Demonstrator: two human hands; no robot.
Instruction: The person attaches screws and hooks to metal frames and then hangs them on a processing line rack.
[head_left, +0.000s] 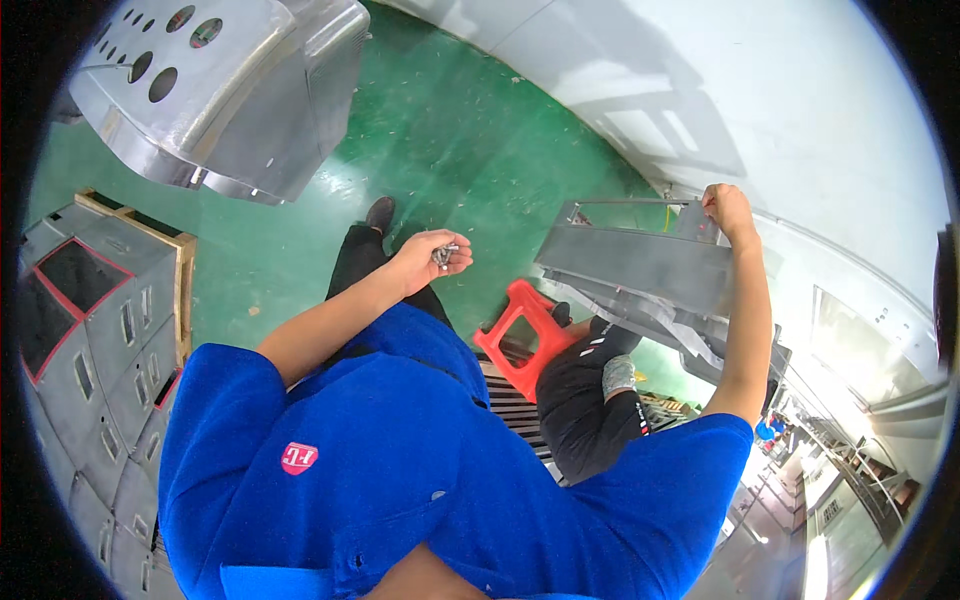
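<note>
My left hand (428,262) is cupped with the palm turned up, in front of my body. In it lies a small pile of silvery metal fasteners (445,256), too small to tell apart. My right arm reaches out to the far right. There my right hand (730,210) is closed, fingertips pressed together at the upper right corner of a grey sheet-metal frame (640,262). Whatever the fingertips pinch is hidden. The frame is long, with a flat panel and an open slot along its far side.
Below the frame crouches a person in black (590,400), beside a red plastic stool (527,338). A large metal housing with round holes (230,100) stands at the upper left. Stacked grey metal boxes (110,340) fill the left edge. A white wall (640,60) runs behind the frame.
</note>
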